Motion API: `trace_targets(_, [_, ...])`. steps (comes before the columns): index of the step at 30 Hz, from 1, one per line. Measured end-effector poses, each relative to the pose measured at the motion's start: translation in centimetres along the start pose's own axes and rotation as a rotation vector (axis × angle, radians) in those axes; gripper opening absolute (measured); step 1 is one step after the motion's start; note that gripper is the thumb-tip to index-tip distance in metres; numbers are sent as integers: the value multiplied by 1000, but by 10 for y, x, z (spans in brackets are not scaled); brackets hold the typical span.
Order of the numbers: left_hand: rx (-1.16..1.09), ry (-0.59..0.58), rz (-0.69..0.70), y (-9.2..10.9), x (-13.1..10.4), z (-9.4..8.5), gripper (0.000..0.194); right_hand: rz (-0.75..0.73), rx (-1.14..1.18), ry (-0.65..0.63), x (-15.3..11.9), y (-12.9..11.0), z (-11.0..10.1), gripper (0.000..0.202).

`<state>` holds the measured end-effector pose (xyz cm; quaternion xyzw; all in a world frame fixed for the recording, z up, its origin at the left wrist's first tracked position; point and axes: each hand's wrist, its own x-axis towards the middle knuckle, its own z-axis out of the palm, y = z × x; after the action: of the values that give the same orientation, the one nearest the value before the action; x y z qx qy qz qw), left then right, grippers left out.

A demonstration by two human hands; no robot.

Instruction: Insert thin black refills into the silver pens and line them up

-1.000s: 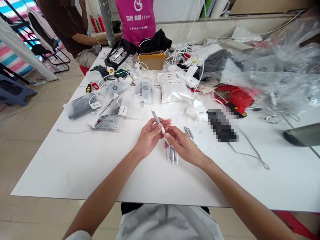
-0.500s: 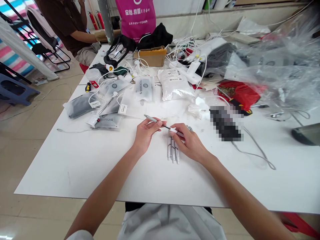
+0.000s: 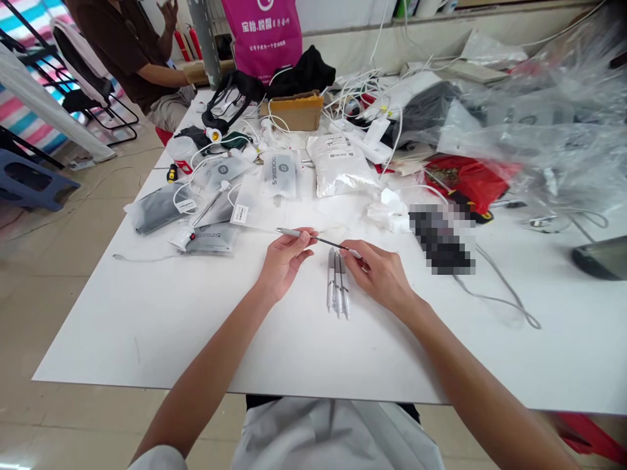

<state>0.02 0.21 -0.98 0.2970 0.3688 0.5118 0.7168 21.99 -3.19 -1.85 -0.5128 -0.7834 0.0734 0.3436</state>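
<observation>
My left hand [image 3: 281,264] is closed on the grey barrel half [image 3: 288,232] of a pen, its tip pointing left. From that half a thin dark refill [image 3: 330,243] runs across the gap toward the right. My right hand [image 3: 379,271] is closed around the pen's whitish barrel half [image 3: 358,256], mostly hidden by the fingers, at the refill's other end. Whether the refill's end is inside that half cannot be made out. Just left of and below my right fingers, several grey-and-white pens [image 3: 338,287] lie side by side on the white table [image 3: 196,339].
Packaged pouches [image 3: 210,239] and a white plastic parcel [image 3: 341,168] lie beyond my hands. A blurred-out dark object [image 3: 443,241] with a grey cable [image 3: 504,303] is to the right. Clear plastic bags [image 3: 539,137] are heaped at back right. Another person [image 3: 130,55] sits back left.
My hands have drawn slightly apart, the left one shifting left, and more of the dark refill shows between the pen halves. The other person's hand has come up into view.
</observation>
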Motion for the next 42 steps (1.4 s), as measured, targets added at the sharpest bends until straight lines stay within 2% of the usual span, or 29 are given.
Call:
trace_targets(6, [-37,6,-2,1,2,-3,30,-1,-3,-1,1,0,-1,26])
trace_targets(18, [128,-54,41,-2,-2,2,30,-45,-40,-34,1,1,-1,26])
trace_targets(26, [66,86,154,-5,6,-3,31,5,-34,35,4,9,-7,24])
trace_targets(42, [141,10,74,-1,5,-6,32,-84,-99,-74,2,15,-8,27])
